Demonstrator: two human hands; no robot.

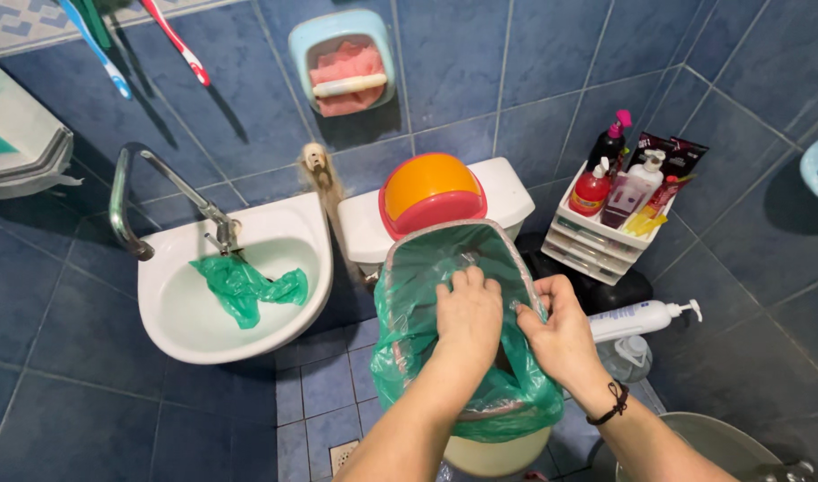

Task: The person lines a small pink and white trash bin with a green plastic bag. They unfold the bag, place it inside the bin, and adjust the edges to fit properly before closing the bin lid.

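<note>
Bin [494, 451] held over floor before the toilet [516, 192], lined with green bag [409, 357]. Left hand [467, 312] reaches inside, fingers curled on the liner; right hand [560, 335] pinches bag at rim. Sink [293, 241] holds another crumpled bag [244, 286].

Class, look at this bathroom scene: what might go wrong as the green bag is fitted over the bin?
1. The thin green plastic bag, stretched over the bin by the left hand and right hand, may tear at the rim.
2. The crumpled green bag in the white sink might block the drain.
</note>
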